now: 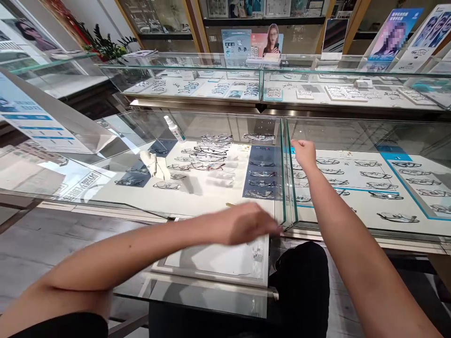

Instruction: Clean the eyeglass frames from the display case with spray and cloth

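Gently: your left hand (246, 225), too blurred to tell its grip, hovers over the pulled-out tray (211, 260) at lower middle. Brace your right hand (305, 152), curled and empty, on the glass top (352, 141).

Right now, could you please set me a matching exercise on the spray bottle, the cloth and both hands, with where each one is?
1 spray bottle
2 white cloth
3 left hand
4 right hand

A over the right display case
B over the pulled-out tray
C crumpled beside the eyeglass frames
D lying down, beyond the cloth

Pairs: 1-D; 2-C; 3-B; 4-A
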`<state>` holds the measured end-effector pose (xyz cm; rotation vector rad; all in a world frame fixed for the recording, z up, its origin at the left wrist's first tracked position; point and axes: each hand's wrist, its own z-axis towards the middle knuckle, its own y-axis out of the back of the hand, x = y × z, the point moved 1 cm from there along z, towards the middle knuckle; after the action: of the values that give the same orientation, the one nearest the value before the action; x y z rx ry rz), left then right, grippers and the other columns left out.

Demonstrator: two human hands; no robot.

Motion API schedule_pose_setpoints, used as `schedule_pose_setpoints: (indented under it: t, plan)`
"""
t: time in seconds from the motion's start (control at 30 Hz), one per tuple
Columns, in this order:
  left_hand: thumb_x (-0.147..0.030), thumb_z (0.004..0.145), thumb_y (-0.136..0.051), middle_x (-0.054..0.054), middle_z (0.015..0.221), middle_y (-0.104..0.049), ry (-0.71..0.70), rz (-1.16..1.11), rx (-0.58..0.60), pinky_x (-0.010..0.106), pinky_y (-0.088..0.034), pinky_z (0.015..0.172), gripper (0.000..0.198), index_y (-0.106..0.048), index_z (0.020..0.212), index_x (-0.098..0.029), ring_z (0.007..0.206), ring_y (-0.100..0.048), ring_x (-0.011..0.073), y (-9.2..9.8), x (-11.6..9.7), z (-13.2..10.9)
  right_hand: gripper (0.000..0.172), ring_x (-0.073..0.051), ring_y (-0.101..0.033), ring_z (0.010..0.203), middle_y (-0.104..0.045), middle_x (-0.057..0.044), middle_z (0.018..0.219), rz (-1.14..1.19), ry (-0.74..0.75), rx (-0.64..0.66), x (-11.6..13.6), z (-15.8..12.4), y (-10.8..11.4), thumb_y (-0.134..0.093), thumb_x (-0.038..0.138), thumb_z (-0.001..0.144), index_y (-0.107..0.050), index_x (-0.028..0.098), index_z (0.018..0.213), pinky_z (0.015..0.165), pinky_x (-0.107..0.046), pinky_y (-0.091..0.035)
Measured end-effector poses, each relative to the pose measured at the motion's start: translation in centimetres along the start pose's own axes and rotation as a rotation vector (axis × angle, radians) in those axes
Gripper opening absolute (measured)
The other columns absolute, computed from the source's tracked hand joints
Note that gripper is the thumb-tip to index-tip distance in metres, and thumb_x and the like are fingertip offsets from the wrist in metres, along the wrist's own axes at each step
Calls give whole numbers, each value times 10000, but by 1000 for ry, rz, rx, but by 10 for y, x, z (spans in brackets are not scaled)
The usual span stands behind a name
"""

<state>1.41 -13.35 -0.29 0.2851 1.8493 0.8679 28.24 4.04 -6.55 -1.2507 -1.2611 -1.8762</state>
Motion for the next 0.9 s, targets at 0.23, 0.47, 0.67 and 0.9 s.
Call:
schedule_pose_setpoints:
  t: [0.23, 0.47, 0.67, 0.9]
  plan:
    - [-180, 1093, -410, 198, 1420, -734, 305, 798, -630, 548, -456, 1066, 414, -787, 1256, -133, 1312, -603, 403, 134, 85, 91, 545, -126, -179, 610, -191, 85, 570, 2, 17, 3, 0, 0, 0, -655, 335, 999, -274, 261, 618, 584, -333, -188]
    - [-198, 1045, -504, 141, 1554, -732, 311, 814, -507, 647, -347, 1179, 373, -869, 1109, -161, 1473, -486, 459, 167, 155, 145, 526, -122, -194, 608, -207, 81, 577, 0, 36, 11, -4, 4, -4, -639, 364, 998, -280, 262, 628, 575, -323, -203]
    - [-230, 1041, -485, 152, 1397, -806, 262, 879, -527, 620, -388, 1173, 409, -877, 1141, -173, 1386, -546, 416, 167, 158, 157, 552, -123, -200, 600, -212, 77, 568, 20, 12, 13, -5, 5, -5, -661, 371, 1001, -289, 258, 610, 583, -323, -207]
    - [-223, 1036, -463, 222, 1441, -758, 355, 920, -506, 623, -413, 1167, 461, -849, 1255, -97, 1383, -552, 430, 154, 145, 161, 558, -125, -211, 591, -226, 80, 547, 33, 1, 12, -5, 5, -4, -671, 340, 1002, -303, 259, 590, 592, -328, -209]
